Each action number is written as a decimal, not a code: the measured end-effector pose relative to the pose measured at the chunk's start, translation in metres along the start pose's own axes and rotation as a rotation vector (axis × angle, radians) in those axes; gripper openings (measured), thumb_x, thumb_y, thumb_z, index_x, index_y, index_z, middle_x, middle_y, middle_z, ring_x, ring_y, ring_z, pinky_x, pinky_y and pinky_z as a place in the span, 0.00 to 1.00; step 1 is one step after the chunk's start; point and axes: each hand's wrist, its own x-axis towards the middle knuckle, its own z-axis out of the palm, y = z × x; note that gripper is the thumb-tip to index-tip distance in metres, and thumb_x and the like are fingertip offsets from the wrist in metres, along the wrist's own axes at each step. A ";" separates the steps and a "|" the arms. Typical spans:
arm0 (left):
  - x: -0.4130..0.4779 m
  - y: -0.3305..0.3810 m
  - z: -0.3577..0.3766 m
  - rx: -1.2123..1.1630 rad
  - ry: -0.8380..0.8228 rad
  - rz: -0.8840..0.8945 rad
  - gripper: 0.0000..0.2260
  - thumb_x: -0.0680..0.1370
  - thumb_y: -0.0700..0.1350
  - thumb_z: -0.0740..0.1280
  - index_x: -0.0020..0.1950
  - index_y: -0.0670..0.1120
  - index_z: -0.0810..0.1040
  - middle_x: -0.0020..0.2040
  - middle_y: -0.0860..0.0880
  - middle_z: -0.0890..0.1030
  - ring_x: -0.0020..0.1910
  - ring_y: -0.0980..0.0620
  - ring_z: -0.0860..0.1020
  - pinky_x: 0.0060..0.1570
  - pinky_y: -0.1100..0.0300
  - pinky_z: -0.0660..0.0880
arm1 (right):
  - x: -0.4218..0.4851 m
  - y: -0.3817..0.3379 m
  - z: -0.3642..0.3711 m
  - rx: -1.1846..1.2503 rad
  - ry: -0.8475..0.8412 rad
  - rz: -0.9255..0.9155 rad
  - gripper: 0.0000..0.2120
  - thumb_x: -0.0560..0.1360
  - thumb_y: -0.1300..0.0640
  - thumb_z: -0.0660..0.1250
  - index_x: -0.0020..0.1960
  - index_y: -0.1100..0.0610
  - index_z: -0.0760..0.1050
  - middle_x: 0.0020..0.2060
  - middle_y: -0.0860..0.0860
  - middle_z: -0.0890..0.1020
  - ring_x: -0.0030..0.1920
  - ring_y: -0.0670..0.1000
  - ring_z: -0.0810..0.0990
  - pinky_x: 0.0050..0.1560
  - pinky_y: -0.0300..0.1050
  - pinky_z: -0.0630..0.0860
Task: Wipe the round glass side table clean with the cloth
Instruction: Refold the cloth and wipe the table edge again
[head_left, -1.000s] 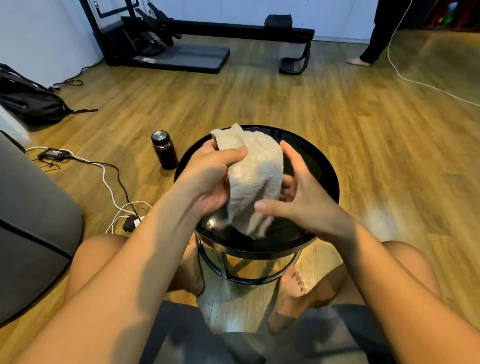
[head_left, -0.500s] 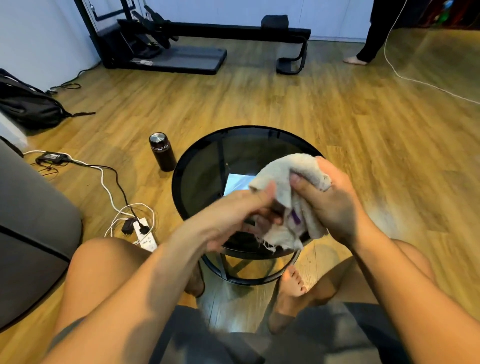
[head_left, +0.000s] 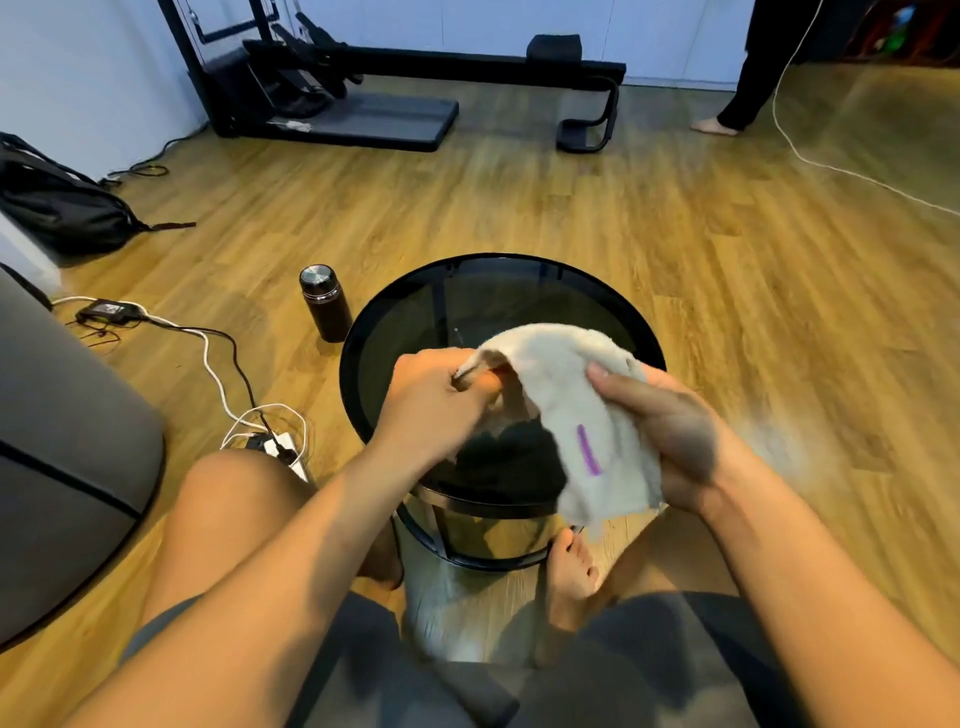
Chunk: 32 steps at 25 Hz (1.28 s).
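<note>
The round glass side table (head_left: 410, 312) with a black rim and black frame stands on the wooden floor between my knees. Both hands hold a cream cloth (head_left: 561, 379) with a purple tag above the table's near half. My left hand (head_left: 441, 405) pinches one corner at the left. My right hand (head_left: 670, 431) grips the cloth's right side, and the rest drapes down over the table's near right edge. The cloth appears lifted off the glass. The far half of the glass is uncovered.
A dark flask (head_left: 324, 304) stands on the floor left of the table. Cables and a power strip (head_left: 280, 447) lie at the left beside a grey seat (head_left: 62, 457). A black bag (head_left: 57, 208), exercise equipment (head_left: 395, 88) and a standing person's foot (head_left: 714, 126) are further back.
The cloth went from hanging bunched in my left hand to being spread between both hands. My left hand pulled one corner out leftwards while my right hand took hold of the right side.
</note>
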 end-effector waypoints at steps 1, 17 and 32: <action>0.003 0.001 0.001 -0.104 -0.040 -0.058 0.10 0.76 0.42 0.67 0.35 0.46 0.82 0.35 0.50 0.82 0.38 0.51 0.80 0.40 0.55 0.77 | 0.002 -0.005 0.004 0.049 -0.076 0.005 0.18 0.75 0.56 0.69 0.63 0.63 0.76 0.49 0.61 0.84 0.47 0.58 0.84 0.47 0.50 0.82; 0.021 -0.075 -0.013 -0.575 -0.159 -0.491 0.20 0.80 0.57 0.61 0.52 0.41 0.82 0.50 0.40 0.84 0.50 0.41 0.82 0.56 0.42 0.76 | 0.087 0.044 0.048 -0.073 -0.066 0.552 0.18 0.72 0.56 0.73 0.61 0.59 0.77 0.54 0.60 0.84 0.55 0.60 0.84 0.51 0.56 0.81; 0.086 -0.187 0.016 -0.403 0.320 -1.143 0.28 0.79 0.56 0.60 0.78 0.57 0.56 0.71 0.67 0.58 0.70 0.70 0.54 0.59 0.82 0.46 | 0.480 0.028 0.173 -1.430 -0.442 -0.223 0.12 0.69 0.59 0.59 0.47 0.51 0.78 0.38 0.54 0.82 0.37 0.54 0.80 0.35 0.52 0.77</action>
